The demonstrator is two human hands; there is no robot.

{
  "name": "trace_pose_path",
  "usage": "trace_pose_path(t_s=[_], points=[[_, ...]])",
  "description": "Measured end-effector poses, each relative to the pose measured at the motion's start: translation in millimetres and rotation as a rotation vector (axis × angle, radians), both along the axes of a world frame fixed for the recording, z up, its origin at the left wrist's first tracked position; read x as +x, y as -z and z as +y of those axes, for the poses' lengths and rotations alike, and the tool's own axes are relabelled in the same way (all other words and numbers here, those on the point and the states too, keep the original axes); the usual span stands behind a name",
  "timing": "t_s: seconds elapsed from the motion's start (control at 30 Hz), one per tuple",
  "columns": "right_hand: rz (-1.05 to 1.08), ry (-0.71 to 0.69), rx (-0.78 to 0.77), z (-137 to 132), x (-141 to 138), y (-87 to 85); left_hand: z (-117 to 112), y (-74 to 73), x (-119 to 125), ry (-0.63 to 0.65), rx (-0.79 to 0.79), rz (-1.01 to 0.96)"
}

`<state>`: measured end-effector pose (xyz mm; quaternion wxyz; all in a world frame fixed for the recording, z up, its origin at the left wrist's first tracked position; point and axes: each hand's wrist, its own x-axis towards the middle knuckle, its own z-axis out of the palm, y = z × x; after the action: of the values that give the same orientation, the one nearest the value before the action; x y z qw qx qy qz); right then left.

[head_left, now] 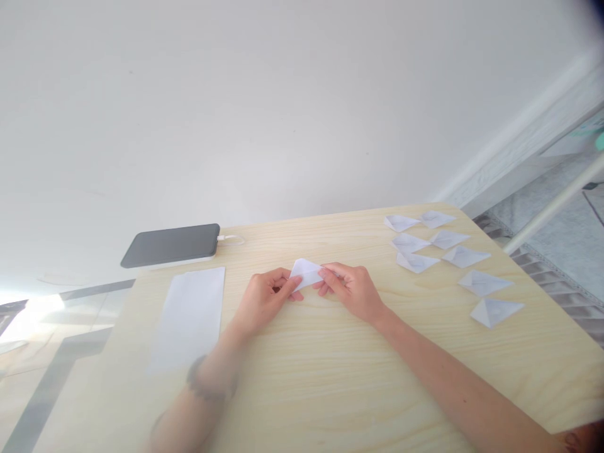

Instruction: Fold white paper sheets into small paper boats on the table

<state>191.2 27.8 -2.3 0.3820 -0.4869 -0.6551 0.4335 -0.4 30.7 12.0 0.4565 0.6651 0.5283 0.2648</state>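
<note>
A small folded white paper piece [306, 272] is held just above the light wooden table [330, 371], near its middle. My left hand [264, 299] pinches its left edge with curled fingers. My right hand [352, 289] pinches its right edge from the other side. Both hands are closed on the paper, and part of it is hidden behind the fingertips.
Flat white paper sheets [191, 318] lie to the left of my left arm. A dark phone [172, 245] with a white cable [232, 238] rests at the table's far left. Several folded white paper shapes [443, 251] lie at the right. A white wall stands behind.
</note>
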Motion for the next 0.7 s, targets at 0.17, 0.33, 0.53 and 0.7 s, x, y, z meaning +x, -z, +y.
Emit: trace_pose_path(t_s=[0.17,0.33,0.53,0.7], points=[[0.079,0.023,-0.037,0.2,-0.8,1.3,-1.2,2.6,1.7,-0.001,0.057,0.009],[0.12,0.053,-0.056,1.5,0.1,1.6,-4.1,4.7,4.8,-0.015,0.276,0.012],[0.123,0.057,-0.072,1.3,0.7,-0.2,-7.8,6.5,6.3,0.053,0.473,0.246],[0.221,-0.109,-0.079,1.3,2.2,-1.4,-10.0,9.6,6.1,0.023,0.516,0.357]])
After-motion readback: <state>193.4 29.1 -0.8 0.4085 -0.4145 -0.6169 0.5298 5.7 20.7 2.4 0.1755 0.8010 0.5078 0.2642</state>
